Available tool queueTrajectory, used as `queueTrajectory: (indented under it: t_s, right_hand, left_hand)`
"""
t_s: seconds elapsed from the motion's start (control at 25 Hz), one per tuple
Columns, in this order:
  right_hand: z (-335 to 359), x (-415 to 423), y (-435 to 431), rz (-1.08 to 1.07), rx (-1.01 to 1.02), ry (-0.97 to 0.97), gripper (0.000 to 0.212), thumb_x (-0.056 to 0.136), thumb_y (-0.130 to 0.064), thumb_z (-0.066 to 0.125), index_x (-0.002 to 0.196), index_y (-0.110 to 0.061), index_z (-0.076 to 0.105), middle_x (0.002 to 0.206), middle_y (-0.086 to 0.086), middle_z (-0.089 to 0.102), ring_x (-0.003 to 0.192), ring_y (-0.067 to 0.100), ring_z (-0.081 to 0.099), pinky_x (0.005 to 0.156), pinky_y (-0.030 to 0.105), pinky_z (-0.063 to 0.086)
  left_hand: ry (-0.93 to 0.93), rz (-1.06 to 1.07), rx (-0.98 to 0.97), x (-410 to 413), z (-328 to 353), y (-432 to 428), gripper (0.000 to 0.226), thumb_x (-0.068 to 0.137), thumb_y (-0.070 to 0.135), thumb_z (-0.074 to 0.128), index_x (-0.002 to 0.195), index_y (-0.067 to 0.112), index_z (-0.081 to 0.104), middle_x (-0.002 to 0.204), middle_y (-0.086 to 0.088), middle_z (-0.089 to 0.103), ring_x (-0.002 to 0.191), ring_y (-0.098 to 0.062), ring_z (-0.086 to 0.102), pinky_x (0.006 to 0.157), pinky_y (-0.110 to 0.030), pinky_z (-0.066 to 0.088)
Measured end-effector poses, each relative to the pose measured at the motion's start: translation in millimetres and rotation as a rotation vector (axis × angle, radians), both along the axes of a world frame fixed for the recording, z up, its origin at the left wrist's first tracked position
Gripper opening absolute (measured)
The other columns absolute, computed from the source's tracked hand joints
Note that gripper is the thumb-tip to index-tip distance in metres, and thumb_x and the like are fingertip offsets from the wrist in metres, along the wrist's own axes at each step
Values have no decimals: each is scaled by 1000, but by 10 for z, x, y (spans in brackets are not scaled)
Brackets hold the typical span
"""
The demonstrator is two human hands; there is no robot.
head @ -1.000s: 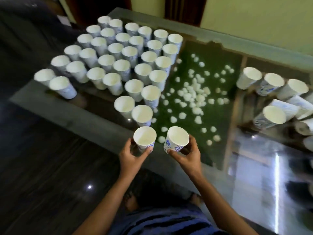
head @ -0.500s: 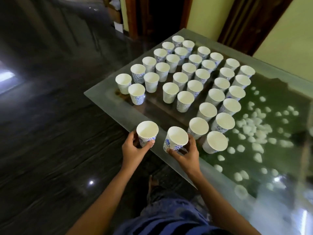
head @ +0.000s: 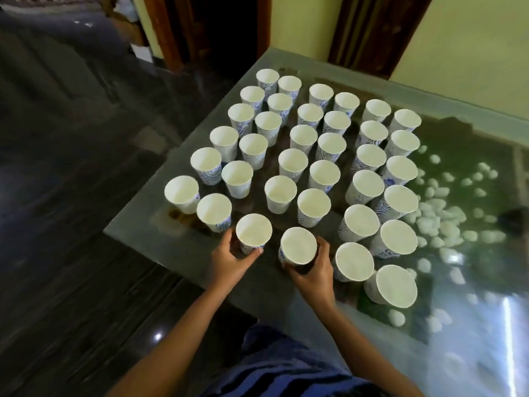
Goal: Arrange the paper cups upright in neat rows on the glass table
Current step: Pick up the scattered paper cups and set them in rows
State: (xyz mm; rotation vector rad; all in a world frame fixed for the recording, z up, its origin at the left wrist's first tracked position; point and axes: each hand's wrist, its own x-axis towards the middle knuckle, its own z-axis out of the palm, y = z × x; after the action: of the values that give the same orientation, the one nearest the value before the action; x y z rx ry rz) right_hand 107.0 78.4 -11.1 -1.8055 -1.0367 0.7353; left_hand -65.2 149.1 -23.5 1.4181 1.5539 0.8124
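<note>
On the left edge: the glass tabletop [head: 137,227] ends just beside the outer cups; a cup that is pushed outward here could drop to the dark floor [head: 71,253].
Left hand [head: 227,260]: its fingers are curled round the lower part of the left paper cup [head: 253,232], which is upright at the near end of the rows.
Risk, left: the cup looks light and thin, so a hard squeeze may dent it and a quick release may tip it.
Right paper cup [head: 297,245]: upright; I cannot tell if its base touches the glass.
Right hand [head: 313,272]: clamped round this cup from below and behind.
Risk, right: the knuckles are close to the neighbour cup [head: 354,262]; a bump there could knock it into the rows of cups [head: 315,144] and spoil the lines.
Far right: white lumps [head: 446,222], seemingly under the glass, so probably no danger.
</note>
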Motion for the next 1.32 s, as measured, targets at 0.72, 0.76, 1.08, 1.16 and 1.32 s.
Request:
queueTrajectory:
  t_s: [0.72, 0.76, 1.08, 1.16, 1.32]
  right_hand:
    - [32, -560, 70, -457, -7, -26, 78, 61, -5, 81, 127, -12, 40, 120, -2, 53, 112, 14, 53, 91, 14, 40]
    - [37, -608, 12, -475, -4, -7, 79, 62, -4, 81, 128, -11, 39, 123, 1, 53, 113, 15, 54, 94, 16, 42]
    - [49, -742, -747, -655, -26, 111, 66, 71, -11, 79, 127, -14, 44, 120, 4, 56, 108, 19, 58, 93, 35, 51]
    - [89, -651, -932, -714, 5, 140, 60, 72, -10, 77, 124, -13, 47, 118, 4, 58, 107, 20, 59, 91, 34, 51]
    - [213, -202, -1446, -857, 69, 192, 55, 73, -10, 77, 122, -10, 51, 117, 4, 60, 106, 19, 60, 90, 34, 52]
  left_hand:
    - [-283, -338, -161, -231, 51, 404, 60, 66, -2, 77, 120, 4, 52, 113, -2, 56, 104, -15, 55, 86, -15, 44]
    - [-270, -333, -161, -286, 66, 366, 57, 68, -1, 77, 119, 5, 54, 112, -3, 57, 102, -15, 56, 86, -17, 46]
    - [-202, -627, -155, -254, 115, -105, 45, 71, 7, 76, 113, 11, 59, 108, -3, 62, 97, -15, 59, 85, -28, 49]
    - [-205, -702, -137, -48, 144, -228, 46, 72, 8, 76, 114, 11, 58, 108, -3, 62, 96, -14, 59, 84, -28, 49]
    - [-234, -816, -138, 626, 233, -619, 45, 72, 11, 76, 113, 14, 58, 107, -1, 62, 94, -10, 59, 80, -22, 48]
